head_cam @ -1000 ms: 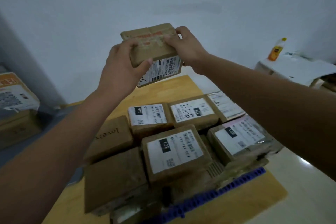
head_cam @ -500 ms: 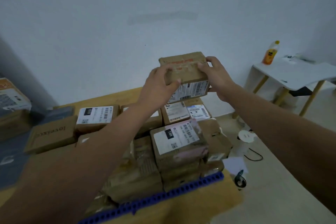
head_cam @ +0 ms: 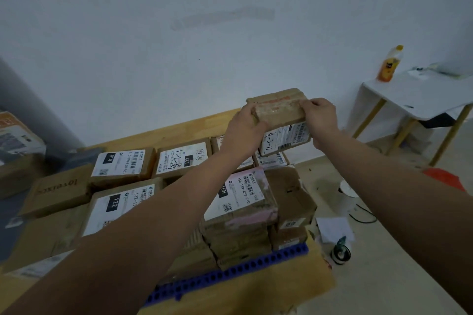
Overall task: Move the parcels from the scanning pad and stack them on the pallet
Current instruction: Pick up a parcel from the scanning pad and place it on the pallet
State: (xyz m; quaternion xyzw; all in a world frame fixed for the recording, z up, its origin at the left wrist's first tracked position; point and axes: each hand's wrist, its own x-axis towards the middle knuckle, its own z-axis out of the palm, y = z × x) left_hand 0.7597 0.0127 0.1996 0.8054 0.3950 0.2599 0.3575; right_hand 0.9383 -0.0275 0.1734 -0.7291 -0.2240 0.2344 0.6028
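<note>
held parcel (head_cam: 279,112) is showing brown card, faded red print under clear tape, white barcoded label below. stacked parcels (head_cam: 122,166) at 8 o'clock are showing brown, white labels, black number blocks. pink-taped parcel (head_cam: 240,202) at 6 o'clock is showing pink streaks. pallet (head_cam: 230,275) is showing blue, dark hole rows. bottle (head_cam: 389,66) at 2 o'clock is showing orange, yellow cap. side table (head_cam: 422,97) is showing white top, tan legs.

Nothing fancy here, my left hand (head_cam: 243,130) and right hand (head_cam: 323,120) are both bare. Same for my left forearm (head_cam: 153,212) and right forearm (head_cam: 396,181), skin all the way back.
</note>
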